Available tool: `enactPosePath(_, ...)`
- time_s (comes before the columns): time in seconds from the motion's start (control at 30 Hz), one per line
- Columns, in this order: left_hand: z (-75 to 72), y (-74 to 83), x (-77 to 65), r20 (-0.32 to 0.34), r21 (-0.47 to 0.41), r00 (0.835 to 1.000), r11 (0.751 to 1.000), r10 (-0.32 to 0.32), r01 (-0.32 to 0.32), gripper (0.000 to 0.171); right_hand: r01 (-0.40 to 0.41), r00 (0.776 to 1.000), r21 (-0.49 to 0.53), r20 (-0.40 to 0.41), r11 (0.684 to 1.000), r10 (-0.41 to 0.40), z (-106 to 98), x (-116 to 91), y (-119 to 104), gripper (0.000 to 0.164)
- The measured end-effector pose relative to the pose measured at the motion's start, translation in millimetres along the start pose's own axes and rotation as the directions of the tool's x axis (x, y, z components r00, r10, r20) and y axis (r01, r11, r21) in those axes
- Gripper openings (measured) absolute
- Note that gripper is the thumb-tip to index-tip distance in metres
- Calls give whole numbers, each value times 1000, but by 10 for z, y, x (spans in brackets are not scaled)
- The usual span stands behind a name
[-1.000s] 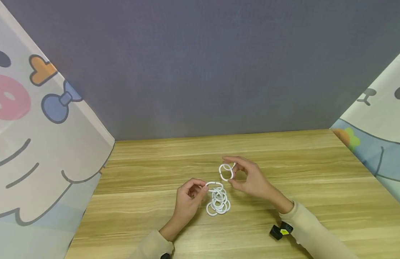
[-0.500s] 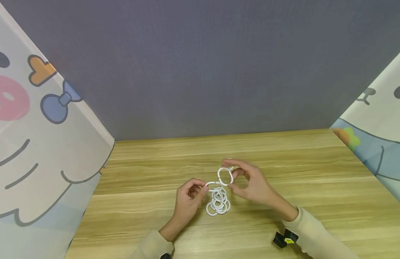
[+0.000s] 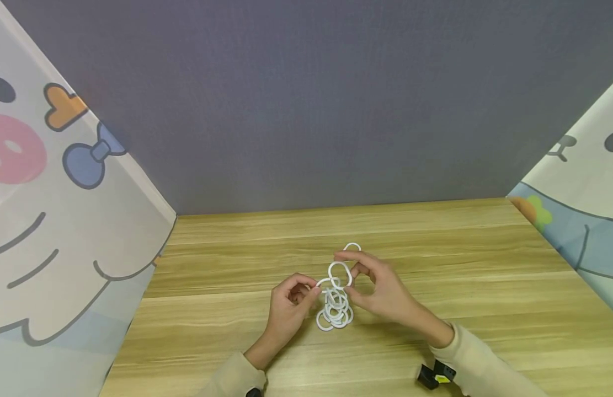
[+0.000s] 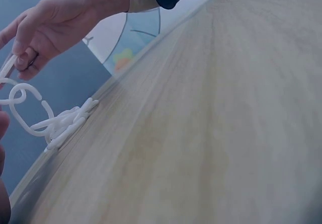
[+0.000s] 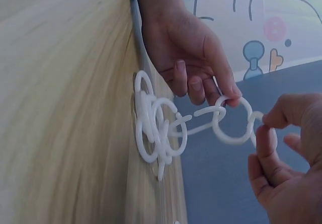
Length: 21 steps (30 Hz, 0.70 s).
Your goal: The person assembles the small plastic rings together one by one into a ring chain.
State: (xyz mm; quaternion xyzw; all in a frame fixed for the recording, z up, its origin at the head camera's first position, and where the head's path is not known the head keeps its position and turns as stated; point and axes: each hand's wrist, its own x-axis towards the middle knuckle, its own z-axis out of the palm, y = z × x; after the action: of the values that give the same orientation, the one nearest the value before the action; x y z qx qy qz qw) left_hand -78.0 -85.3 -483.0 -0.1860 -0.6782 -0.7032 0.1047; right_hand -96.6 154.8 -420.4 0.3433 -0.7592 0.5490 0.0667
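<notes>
Several white plastic rings lie in a heap (image 3: 334, 317) on the wooden table. My left hand (image 3: 288, 306) pinches a white ring (image 3: 322, 282) at its left end, just above the heap. On the far right side, my right hand (image 3: 380, 281) holds another white ring (image 3: 329, 272) between thumb and fingers, overlapping the left hand's ring. A further white ring (image 3: 352, 243) shows beyond the right index finger; in the right wrist view it links with the upright ring (image 5: 231, 142). Small gaps show in some rings. Whether the two hands' rings are hooked together is hard to tell.
A wooden tabletop (image 3: 227, 248) spreads around the hands, with a grey panel (image 3: 306, 110) behind it. Cartoon-printed panels (image 3: 132, 231) stand at both sides. A black device (image 3: 435, 375) sits on the right wrist.
My right hand has moved down and left, bringing its ring over the ring in my left hand. The farther ring now shows above the right index finger. The left hand stays in place.
</notes>
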Motion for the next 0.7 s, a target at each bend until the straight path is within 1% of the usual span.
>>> enactPosePath(0.13, 3, -14, 0, 4, -2, 1000, 1000, 24, -24, 8, -27, 1000, -112, -2, 993, 27, 20, -10, -40, 78)
enactPosePath(0.23, 6, -18, 0, 1, 0, 1000, 1000, 27, -27, 8, -33, 999, -153, 7, 988, 34, 30, -18, -52, 79)
enactPosePath(0.3, 9, -15, 1, -1, 1, 1000, 1000, 19, -19, 8, -46, 999, -135, 6, 990, 48, 31, -24, -52, 77)
enactPosePath(0.4, 12, -5, 2, -7, 1, 1000, 1000, 2, -2, 7, -81, 997, -59, 6, 995, 81, 19, -40, -45, 74)
enactPosePath(0.5, 12, 4, 2, -12, 1, 1000, 1000, -11, 11, 6, -113, 994, -8, 12, 994, 113, 5, -55, -37, 74)
enactPosePath(0.6, 8, 7, 1, -17, 6, 1000, 1000, -17, 18, 5, -130, 991, 17, 16, 991, 130, 3, -54, -25, 72)
enactPosePath(0.7, 2, 3, -1, -17, 13, 1000, 1000, -16, 16, 5, -140, 990, 51, 14, 989, 139, 9, -43, -7, 65)
